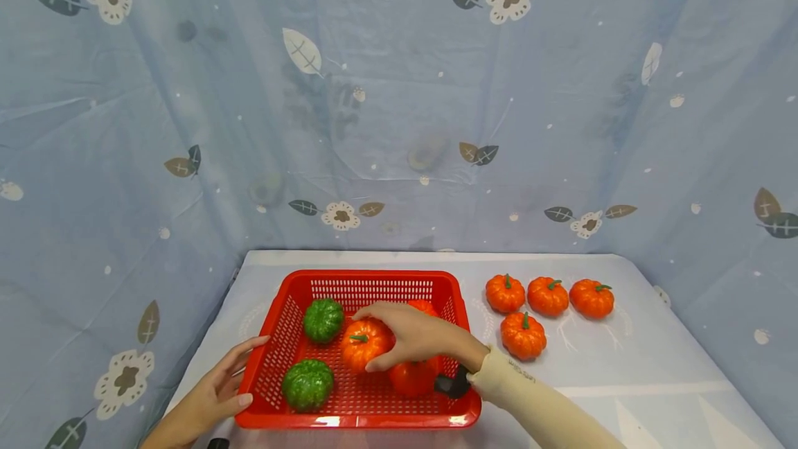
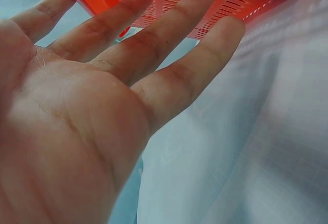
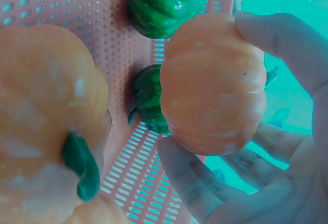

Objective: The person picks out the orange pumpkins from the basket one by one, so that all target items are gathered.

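A red plastic basket (image 1: 368, 421) with slotted walls stands on the table. My right hand (image 1: 408, 331) is over it, gripping a small orange pumpkin (image 1: 364, 346) with a green stem. In the right wrist view, thumb and fingers are round opposite sides of this pumpkin (image 3: 212, 88). Two green pumpkins (image 1: 323, 320) (image 1: 308, 385) lie in the basket's left part. Under my right wrist sits another orange pumpkin (image 1: 413, 377), partly hidden, and one more (image 1: 424, 307) shows behind the hand. My left hand (image 1: 215, 390) touches the basket's left side with fingers spread and nearly straight.
Several orange pumpkins (image 1: 524, 336) lie on the light tablecloth (image 1: 598, 366) to the right of the basket. A blue patterned curtain (image 1: 399, 123) hangs behind and along both sides of the table.
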`<control>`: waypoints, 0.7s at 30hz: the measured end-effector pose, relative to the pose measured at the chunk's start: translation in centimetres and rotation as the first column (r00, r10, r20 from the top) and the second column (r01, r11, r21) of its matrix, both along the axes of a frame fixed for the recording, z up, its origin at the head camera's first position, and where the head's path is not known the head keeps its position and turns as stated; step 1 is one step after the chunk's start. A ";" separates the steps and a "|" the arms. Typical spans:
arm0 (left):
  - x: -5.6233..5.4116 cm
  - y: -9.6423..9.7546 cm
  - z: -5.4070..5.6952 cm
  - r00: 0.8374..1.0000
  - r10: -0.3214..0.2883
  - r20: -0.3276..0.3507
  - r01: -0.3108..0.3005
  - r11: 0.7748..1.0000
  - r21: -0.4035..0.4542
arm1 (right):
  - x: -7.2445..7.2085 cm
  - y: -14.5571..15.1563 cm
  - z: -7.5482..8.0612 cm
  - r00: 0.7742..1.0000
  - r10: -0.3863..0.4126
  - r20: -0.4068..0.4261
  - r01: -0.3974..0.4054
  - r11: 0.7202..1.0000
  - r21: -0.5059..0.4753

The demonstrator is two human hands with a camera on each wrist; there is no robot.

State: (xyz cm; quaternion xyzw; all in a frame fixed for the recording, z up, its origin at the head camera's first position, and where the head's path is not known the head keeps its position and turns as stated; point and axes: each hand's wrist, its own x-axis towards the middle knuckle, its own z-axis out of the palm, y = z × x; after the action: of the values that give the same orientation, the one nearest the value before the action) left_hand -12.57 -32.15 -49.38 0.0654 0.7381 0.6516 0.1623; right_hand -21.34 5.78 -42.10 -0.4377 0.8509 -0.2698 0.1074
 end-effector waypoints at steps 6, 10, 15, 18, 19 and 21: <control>-0.1 -0.1 0.0 1.000 -0.021 -0.007 0.021 1.000 0.018 | 0.0 0.9 0.5 1.000 -0.006 0.001 0.007 0.998 -0.064; -0.1 -0.3 0.0 1.000 -0.023 0.001 0.023 0.999 0.031 | -0.1 1.6 0.8 1.000 -0.007 0.029 0.010 0.994 -0.108; 0.0 -0.4 -0.1 1.000 -0.025 0.004 0.024 0.998 0.050 | -0.1 2.6 1.1 0.997 -0.039 0.068 0.048 0.990 -0.135; 0.1 -0.5 -0.1 0.999 -0.050 -0.013 0.051 0.997 0.052 | 0.1 3.2 1.3 0.995 -0.067 0.069 0.076 0.988 -0.134; 0.1 -0.5 -0.1 0.999 -0.051 -0.017 0.052 0.998 0.045 | 0.1 3.4 1.4 0.995 -0.078 0.068 0.087 0.987 -0.134; 0.0 -0.5 -0.1 0.999 -0.039 -0.023 0.039 0.999 0.028 | 0.2 3.8 1.6 0.993 -0.097 0.071 0.106 0.984 -0.140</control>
State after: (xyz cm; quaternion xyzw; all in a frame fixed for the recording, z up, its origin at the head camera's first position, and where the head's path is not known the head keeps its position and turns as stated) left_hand -12.58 -32.62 -49.48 0.0895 0.7292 0.6579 0.1657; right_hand -21.11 9.58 -40.50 -0.3914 0.8468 -0.3491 0.0888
